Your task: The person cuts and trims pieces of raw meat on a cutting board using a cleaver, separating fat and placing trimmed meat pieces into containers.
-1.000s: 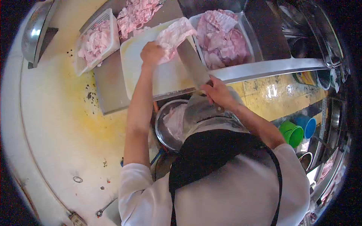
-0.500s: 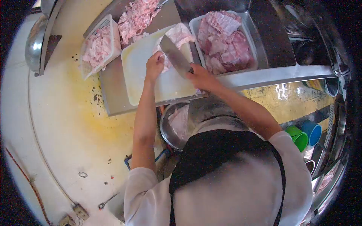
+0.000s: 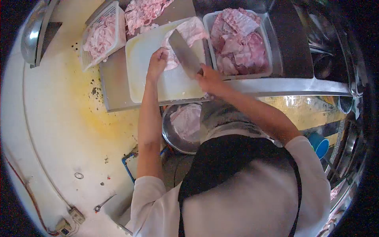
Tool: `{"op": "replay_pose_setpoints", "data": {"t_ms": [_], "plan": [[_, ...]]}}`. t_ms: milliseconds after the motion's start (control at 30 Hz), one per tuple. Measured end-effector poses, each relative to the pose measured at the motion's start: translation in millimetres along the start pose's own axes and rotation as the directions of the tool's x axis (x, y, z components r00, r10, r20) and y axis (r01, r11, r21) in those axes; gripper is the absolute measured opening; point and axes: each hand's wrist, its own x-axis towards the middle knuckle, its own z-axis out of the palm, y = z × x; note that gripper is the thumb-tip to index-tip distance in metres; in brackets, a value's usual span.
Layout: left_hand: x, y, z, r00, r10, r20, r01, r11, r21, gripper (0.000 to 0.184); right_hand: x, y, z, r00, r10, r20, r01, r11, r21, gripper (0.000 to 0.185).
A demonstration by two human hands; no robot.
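A pale pink slab of raw meat (image 3: 192, 30) lies across the upper right of the white cutting board (image 3: 144, 75). My left hand (image 3: 158, 61) is closed at the left edge of this meat, with the fingers pinching it. In my right hand (image 3: 211, 81) is the handle of a broad cleaver (image 3: 184, 51). Its wide blade points up and left over the meat, and I cannot tell whether the edge touches it. The blade hides part of the slab.
A white perforated basket (image 3: 84, 54) of pale trimmings stands left of the board. More trimmings (image 3: 144, 14) lie behind it. On the right is a white tub (image 3: 269, 59) of larger pink pieces. Below the counter edge, a metal bowl (image 3: 167, 136) holds meat. A blue bucket (image 3: 321, 147) stands lower right.
The view has shifted, so the counter sits slightly higher and the bowl shows more. Both hands keep their grip, and the cleaver stays over the meat at nearly the same angle.
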Motion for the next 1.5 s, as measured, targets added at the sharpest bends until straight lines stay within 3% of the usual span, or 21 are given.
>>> {"op": "replay_pose_setpoints", "data": {"t_ms": [33,100,200,300,367,467,533,600,633,700,733,767,833,867,1067,1200,1300,1367,1500], "plan": [[-3.4,0.9,0.8,0.999,-0.027,-0.018,0.027,1.0,-0.017,0.022,-11.7,0.3,5.3,0.987,0.123,0.106,-0.128,0.991,0.043,0.042],[-4.4,2.5,-1.5,0.994,-0.1,-0.047,0.085,0.963,-0.255,0.016,-41.7,-7.8,2.3,0.898,0.312,0.311,-0.363,0.923,0.124,0.042],[-5.8,-6.1,-3.4,0.987,-0.158,-0.038,0.123,0.879,-0.461,0.016,-55.8,-52.0,-52.1,0.689,0.438,0.578,-0.666,0.696,0.267,0.041],[-1.8,-15.9,-4.4,0.979,-0.206,-0.006,0.177,0.856,-0.486,0.016,-40.5,-23.9,-35.0,0.892,0.275,0.358,-0.4,0.85,0.343,0.043],[0.9,-10.3,-5.5,0.972,-0.233,-0.016,0.2,0.864,-0.462,0.017,-7.7,-13.0,-25.7,0.928,0.245,0.281,-0.309,0.927,0.212,0.044],[-5.2,-1.3,-2.8,0.966,-0.257,-0.037,0.215,0.871,-0.442,0.018,-2.3,-9.2,7.7,0.945,0.256,0.204,-0.295,0.937,0.186,0.046],[-3.8,-9.5,-6.5,0.967,-0.251,-0.031,0.21,0.864,-0.458,0.017,-20.7,-17.4,11.2,0.909,0.288,0.302,-0.375,0.882,0.286,0.047],[9.2,-14.2,-26.2,0.95,-0.31,0.031,0.297,0.869,-0.396,0.013,-54.5,-38.2,-16.1,0.81,0.283,0.513,-0.517,0.757,0.399,0.047],[11.6,-21.8,-36.6,0.934,-0.351,0.067,0.35,0.864,-0.361,0.012,-51.1,-41.6,-37.6,0.759,0.315,0.57,-0.58,0.725,0.371,0.046],[28.3,-83.7,-49.8,0.98,-0.196,0.011,0.197,0.977,-0.088,0.012,-38.8,-42.9,-77.2,0.643,0.363,0.674,-0.69,0.656,0.305,0.043],[29.5,-83.4,-52.4,0.994,-0.108,-0.002,0.108,0.992,0.059,0.014,-37.7,-39.5,-80.5,0.713,0.359,0.602,-0.622,0.721,0.306,0.041],[33.8,-83.4,-44.2,0.989,0.042,-0.14,-0.002,0.961,0.275,0.015,-34.8,-36.5,-83.5,0.78,0.346,0.521,-0.547,0.781,0.3,0.039],[18.5,-20.5,2.9,0.874,0.391,-0.287,-0.106,0.731,0.675,0.019,-28.1,-29.1,-88.5,0.847,0.317,0.427,-0.451,0.853,0.262,0.037],[7.9,-4.0,10.4,0.911,0.349,-0.222,-0.125,0.745,0.656,0.016,-22.0,-24.2,-89.3,0.855,0.304,0.421,-0.428,0.872,0.239,0.037],[0.4,-9.3,10.3,0.95,0.207,-0.235,-0.074,0.877,0.475,0.018,-4.8,-7.4,-80.3,0.884,0.191,0.428,-0.314,0.919,0.24,0.036],[0.0,-19.2,10.7,0.939,0.203,-0.276,-0.101,0.933,0.346,0.02,38.7,-3.7,-60.8,0.847,0.15,0.511,-0.233,0.967,0.103,0.037],[-1.5,-17.9,12.6,0.943,0.185,-0.278,-0.094,0.945,0.312,0.019,80.9,-9.9,-28.6,0.882,0.117,0.456,-0.207,0.966,0.152,0.039],[-1.9,-18.9,12.3,0.931,0.221,-0.29,-0.132,0.945,0.299,0.018,84.9,-9.6,-15.3,0.901,0.136,0.413,-0.229,0.955,0.186,0.042],[-5.4,-10.6,8.4,0.949,0.117,-0.291,-0.07,0.984,0.166,0.015,41.8,5.8,-22.5,0.898,0.153,0.413,-0.239,0.957,0.165,0.035]]}}
